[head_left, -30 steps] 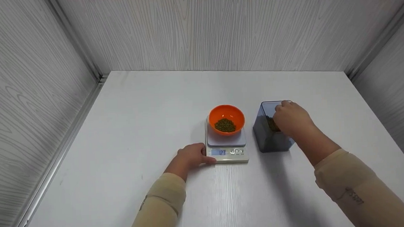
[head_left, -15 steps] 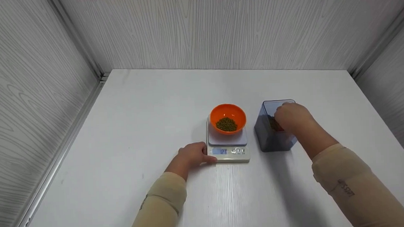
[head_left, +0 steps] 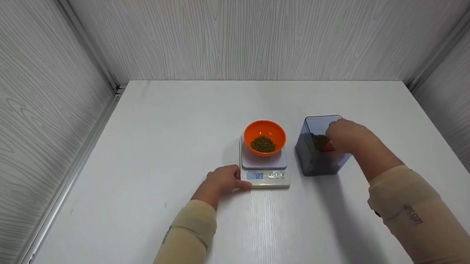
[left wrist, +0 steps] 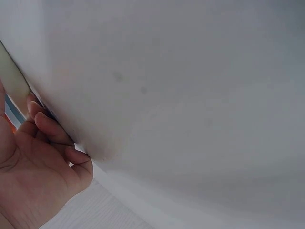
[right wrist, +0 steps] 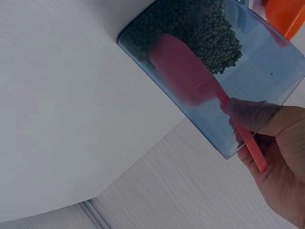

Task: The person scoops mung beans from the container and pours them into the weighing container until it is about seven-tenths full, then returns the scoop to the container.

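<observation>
Green beans lie in two places on the white bench (head_left: 132, 152): an orange bowl near the middle and a clear container to its right. From the left, the left hand (head_left: 223, 179) comes first, its fingers bent against the left edge of the kitchen scale (head_left: 269, 183) and its thumb at the front corner, holding it. The left wrist view shows those fingertips curled at the pale edge, a detail hidden from the head. Only the head view shows the lit display, with digits 123. On the scale sits the orange bowl (head_left: 273, 131), with green beans (head_left: 263, 145) at its bottom. Just beside stands the clear container (head_left: 316, 165), upright. Seen from above, the right hand (head_left: 344, 136) mostly hides the red scoop (right wrist: 183, 71); through the container wall, the right wrist view shows its whole blade against the beans and its handle pinched between thumb and fingers.
</observation>
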`<move>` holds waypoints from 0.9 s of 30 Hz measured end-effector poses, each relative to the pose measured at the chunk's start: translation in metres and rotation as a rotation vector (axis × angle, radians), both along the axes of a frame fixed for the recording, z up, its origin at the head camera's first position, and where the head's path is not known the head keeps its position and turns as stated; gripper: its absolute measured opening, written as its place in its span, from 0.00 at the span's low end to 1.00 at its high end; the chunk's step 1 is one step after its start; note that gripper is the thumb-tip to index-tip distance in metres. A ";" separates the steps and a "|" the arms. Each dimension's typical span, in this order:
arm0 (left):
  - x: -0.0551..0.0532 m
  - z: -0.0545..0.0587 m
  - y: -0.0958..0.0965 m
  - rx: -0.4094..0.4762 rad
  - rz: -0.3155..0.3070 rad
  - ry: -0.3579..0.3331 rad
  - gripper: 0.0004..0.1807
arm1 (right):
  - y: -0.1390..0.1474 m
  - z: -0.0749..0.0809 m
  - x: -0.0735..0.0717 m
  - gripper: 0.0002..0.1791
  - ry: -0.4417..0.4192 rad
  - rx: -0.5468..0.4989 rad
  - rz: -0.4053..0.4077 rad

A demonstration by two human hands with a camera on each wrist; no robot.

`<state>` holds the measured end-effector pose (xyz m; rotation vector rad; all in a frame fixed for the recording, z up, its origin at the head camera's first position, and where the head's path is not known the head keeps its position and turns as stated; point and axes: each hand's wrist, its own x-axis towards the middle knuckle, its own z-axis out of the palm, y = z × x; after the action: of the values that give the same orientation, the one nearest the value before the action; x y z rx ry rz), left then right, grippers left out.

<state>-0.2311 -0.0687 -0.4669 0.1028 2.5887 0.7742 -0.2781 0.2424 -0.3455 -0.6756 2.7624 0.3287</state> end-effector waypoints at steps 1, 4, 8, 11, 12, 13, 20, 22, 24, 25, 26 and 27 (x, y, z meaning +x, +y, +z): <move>0.000 0.000 0.000 -0.004 -0.004 0.005 0.23 | 0.002 0.000 0.000 0.05 -0.002 -0.019 0.001; -0.001 -0.001 0.000 -0.021 -0.014 0.018 0.23 | 0.008 -0.001 -0.001 0.05 -0.012 -0.074 0.006; -0.001 -0.001 0.000 -0.027 -0.010 0.015 0.23 | 0.013 -0.004 -0.001 0.04 -0.034 -0.150 -0.015; -0.001 -0.001 0.000 -0.020 -0.005 0.007 0.23 | 0.013 -0.006 -0.001 0.03 -0.042 -0.179 -0.020; -0.001 -0.001 0.001 -0.015 -0.002 0.005 0.23 | 0.013 -0.006 0.000 0.03 -0.042 -0.185 -0.018; -0.001 -0.001 0.001 -0.011 0.000 0.003 0.22 | 0.013 -0.007 0.000 0.03 -0.043 -0.190 -0.017; 0.000 -0.001 0.001 -0.005 0.002 -0.001 0.22 | 0.011 -0.007 0.001 0.03 -0.048 -0.206 -0.037; 0.000 -0.001 0.001 -0.008 0.002 -0.002 0.22 | 0.011 -0.007 0.002 0.03 -0.049 -0.210 -0.035; -0.001 -0.001 0.001 -0.013 0.000 -0.001 0.23 | 0.011 -0.008 0.002 0.04 -0.049 -0.217 -0.030; -0.001 -0.001 0.001 -0.014 0.001 -0.002 0.23 | 0.011 -0.008 0.002 0.04 -0.049 -0.224 -0.027; -0.001 -0.001 0.001 -0.016 0.002 -0.005 0.23 | 0.012 -0.009 0.002 0.03 -0.053 -0.232 -0.027; -0.001 -0.001 0.001 -0.016 0.003 -0.008 0.23 | 0.012 -0.009 0.002 0.03 -0.057 -0.241 -0.030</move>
<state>-0.2320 -0.0675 -0.4684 0.0908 2.5875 0.7538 -0.2760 0.2541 -0.3549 -0.6865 2.7792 -0.0315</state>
